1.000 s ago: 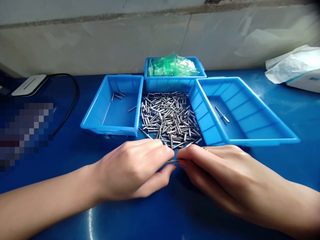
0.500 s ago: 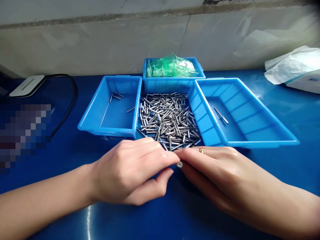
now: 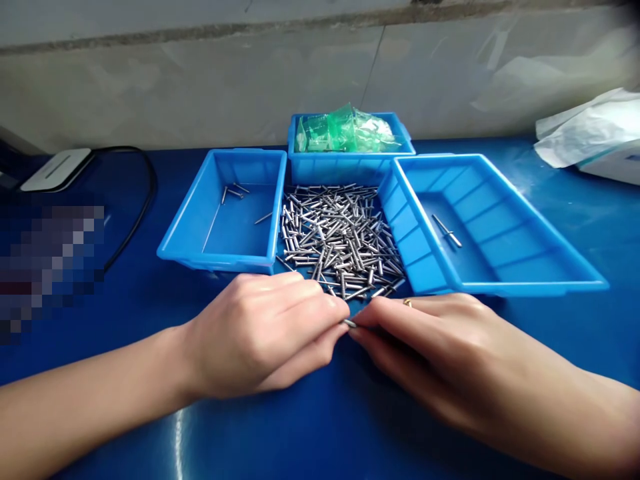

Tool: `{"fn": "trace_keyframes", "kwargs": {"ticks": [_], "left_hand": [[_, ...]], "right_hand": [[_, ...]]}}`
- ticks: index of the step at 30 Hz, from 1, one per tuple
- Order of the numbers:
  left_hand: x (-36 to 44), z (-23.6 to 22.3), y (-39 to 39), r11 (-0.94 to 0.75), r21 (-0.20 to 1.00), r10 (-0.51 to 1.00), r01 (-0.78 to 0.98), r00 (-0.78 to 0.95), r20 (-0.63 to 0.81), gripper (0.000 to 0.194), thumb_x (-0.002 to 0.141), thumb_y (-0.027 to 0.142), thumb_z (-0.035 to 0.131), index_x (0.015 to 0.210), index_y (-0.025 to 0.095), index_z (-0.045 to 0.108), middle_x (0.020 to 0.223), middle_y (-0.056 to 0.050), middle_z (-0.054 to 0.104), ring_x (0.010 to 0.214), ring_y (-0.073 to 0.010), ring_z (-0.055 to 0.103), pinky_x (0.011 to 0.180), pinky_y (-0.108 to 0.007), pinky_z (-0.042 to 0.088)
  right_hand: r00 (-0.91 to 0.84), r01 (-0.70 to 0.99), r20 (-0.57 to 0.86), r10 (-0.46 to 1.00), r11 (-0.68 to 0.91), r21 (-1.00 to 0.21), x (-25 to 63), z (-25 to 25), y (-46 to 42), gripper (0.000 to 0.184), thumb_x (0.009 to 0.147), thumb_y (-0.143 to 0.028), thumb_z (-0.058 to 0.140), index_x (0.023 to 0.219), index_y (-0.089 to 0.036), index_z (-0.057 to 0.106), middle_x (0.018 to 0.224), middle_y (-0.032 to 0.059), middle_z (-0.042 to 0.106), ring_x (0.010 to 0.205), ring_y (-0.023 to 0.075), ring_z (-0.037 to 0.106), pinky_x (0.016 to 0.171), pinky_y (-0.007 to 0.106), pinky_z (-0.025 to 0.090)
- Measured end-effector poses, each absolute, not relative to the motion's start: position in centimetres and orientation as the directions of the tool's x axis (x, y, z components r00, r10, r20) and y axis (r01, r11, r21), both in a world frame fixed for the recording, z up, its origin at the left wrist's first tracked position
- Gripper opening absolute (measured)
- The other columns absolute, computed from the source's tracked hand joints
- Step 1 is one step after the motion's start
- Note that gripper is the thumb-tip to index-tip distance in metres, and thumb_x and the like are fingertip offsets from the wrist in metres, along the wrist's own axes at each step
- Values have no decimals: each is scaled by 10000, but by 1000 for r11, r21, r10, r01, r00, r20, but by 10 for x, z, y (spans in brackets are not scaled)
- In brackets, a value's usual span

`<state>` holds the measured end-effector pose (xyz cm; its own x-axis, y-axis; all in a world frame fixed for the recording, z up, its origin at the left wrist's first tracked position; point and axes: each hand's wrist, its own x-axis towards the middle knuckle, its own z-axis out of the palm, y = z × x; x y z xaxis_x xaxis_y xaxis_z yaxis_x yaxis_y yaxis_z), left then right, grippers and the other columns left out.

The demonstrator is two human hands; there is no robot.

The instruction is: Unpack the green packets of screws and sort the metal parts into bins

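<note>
My left hand (image 3: 280, 333) and my right hand (image 3: 430, 353) meet fingertip to fingertip in front of the pile. Between them a short bit of a metal screw (image 3: 349, 323) shows, pinched by both; the rest of it is hidden by the fingers. Just beyond lies a heap of screws and blind rivets (image 3: 345, 240), loose on the blue table. The left blue bin (image 3: 220, 259) has several screws (image 3: 235, 192) on its floor. In the right blue bin (image 3: 530, 287) rests a single blind rivet (image 3: 447, 231).
A third blue bin (image 3: 345, 163) at the back holds green plastic packets (image 3: 343, 130). Far left are a white flat device (image 3: 57, 170), a black cable (image 3: 147, 193) and a blurred-out object (image 3: 50, 260). White wrapping (image 3: 595, 130) sits far right. A wall (image 3: 200, 93) closes the back.
The screw has turned between my hands: its thread showed first, then its round head faced me, now a short end. My left thumb moved away from the screw, then closed back onto it.
</note>
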<state>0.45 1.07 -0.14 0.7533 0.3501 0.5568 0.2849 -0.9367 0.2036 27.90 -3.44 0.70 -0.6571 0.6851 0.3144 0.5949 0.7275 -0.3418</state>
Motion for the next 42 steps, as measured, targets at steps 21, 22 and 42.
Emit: {"fn": "trace_keyframes", "kwargs": {"ticks": [21,22,42], "left_hand": [[8,-3,8,-896,407,402,178,715,572,246,1250,26,672,1099,176,795,912,-40,871,767,-189,812,832,-305,696],[8,-3,9,-897,413,393,158,713,581,220,1259,20,689,1140,172,794,968,-51,903,821,-185,849,878,-287,713],[6,-4,11,-924,273,379,268,742,553,360,1322,106,636,1014,190,801,843,-40,864,682,-200,806,682,-343,647]], "right_hand": [[-653,540,349,672,736,-408,275,9,-38,539,1375,-126,365,973,-258,698,688,-43,744,475,121,669,521,280,488],[-651,534,336,681,725,-435,274,9,-38,546,1378,-129,351,963,-266,679,666,-57,718,453,112,639,507,268,473],[-576,613,403,712,701,-363,277,6,-40,483,1428,-257,351,1033,-288,626,781,-12,862,492,135,789,517,249,545]]}}
